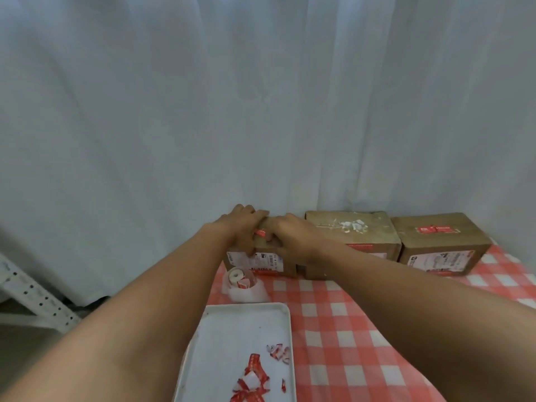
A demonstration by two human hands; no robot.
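Now the box [262,261] stands just beyond the tray [232,329]. My left hand [242,227] grips its top edge and my right hand [293,236] pinches its red tape [260,233]. A second box [352,227] and a third box [441,242] stand beyond the tray, to its right. Torn scraps [252,381] lie in it.

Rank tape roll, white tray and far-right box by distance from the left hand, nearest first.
1. Tape roll, just before the left box that the left hand grips.
2. White tray, nearer the person.
3. Far-right box, back right corner.
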